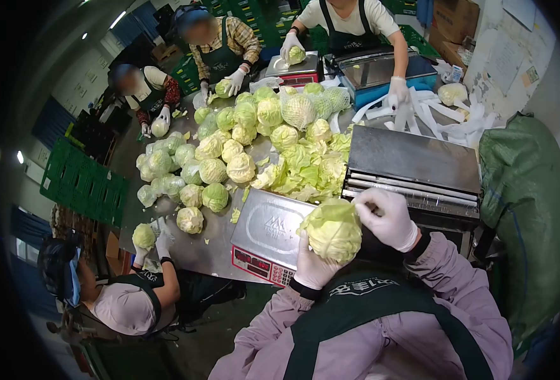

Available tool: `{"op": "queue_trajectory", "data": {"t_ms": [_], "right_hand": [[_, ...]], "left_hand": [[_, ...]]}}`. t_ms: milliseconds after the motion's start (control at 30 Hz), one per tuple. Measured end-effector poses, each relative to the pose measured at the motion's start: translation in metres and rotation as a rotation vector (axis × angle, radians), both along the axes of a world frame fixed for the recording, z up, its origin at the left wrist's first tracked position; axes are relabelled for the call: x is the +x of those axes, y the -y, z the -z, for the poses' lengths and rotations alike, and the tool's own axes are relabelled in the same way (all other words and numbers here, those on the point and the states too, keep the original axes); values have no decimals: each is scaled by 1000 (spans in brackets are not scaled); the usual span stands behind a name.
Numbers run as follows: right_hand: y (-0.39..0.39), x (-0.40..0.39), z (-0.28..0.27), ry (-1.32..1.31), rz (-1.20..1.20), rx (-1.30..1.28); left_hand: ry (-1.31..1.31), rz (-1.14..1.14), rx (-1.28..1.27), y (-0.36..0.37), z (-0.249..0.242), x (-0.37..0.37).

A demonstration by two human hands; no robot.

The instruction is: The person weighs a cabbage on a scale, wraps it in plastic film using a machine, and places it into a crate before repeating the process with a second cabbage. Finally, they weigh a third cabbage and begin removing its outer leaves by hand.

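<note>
Cabbage [332,232] gripped in left hand [315,265], right hand [388,218] curled closed just beside it: apparently trimming, the next peel calling for steady support.

The nearest cabbage [332,233] is pale green, gloves [391,218] white, sleeves [448,261] lilac, a co-worker's shirt [242,39] yellow plaid.

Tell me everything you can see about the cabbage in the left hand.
The cabbage is a roundish, yellow-green head, seemingly whole, with loosely wrinkled, veined outer leaves. It sits in the white-gloved left hand, overlapping the right edge of the scale in this view. The right hand is at its other side; whether that one touches it is unclear.
</note>
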State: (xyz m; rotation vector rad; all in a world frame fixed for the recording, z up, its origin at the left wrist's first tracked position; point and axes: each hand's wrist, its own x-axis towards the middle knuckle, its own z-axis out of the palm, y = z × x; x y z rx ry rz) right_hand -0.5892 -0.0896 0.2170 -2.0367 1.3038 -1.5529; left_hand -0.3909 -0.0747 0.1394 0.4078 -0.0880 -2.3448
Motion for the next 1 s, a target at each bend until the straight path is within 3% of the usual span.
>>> {"op": "queue_trajectory", "data": {"t_ms": [100,133,267,400,433,467,533,667,733,767,800,933,1000], "right_hand": [[8,-6,0,283,25,296],[14,-9,5,549,-55,380],[35,-37,-7,728,21,476],[23,-30,-21,1,-357,360],[14,-22,-32,31,-518,462],[8,-12,-35,-31,-582,368],[-2,11,-39,-305,-546,149],[4,17,-16,-448,-543,7],[7,11,-12,-81,-435,415],[13,11,-14,33,-304,292],[17,6,-19,385,-286,657],[59,-25,14,441,-44,424],[54,-26,15,471,-62,482]], "left_hand": [[25,14,-32,-5,3,2],[44,29,-66,-7,4,3],[86,46,-122,-14,13,9],[66,10,-115,-13,14,11],[66,5,-117,-12,12,12],[38,11,-133,-10,10,13],[13,16,-148,-10,8,15],[176,17,-191,-13,9,20],[179,28,-157,-15,11,21],[130,17,-158,-17,12,21],[130,16,-147,-18,14,23],[71,18,-135,-19,14,29],[60,-19,-118,-19,13,30]]}}
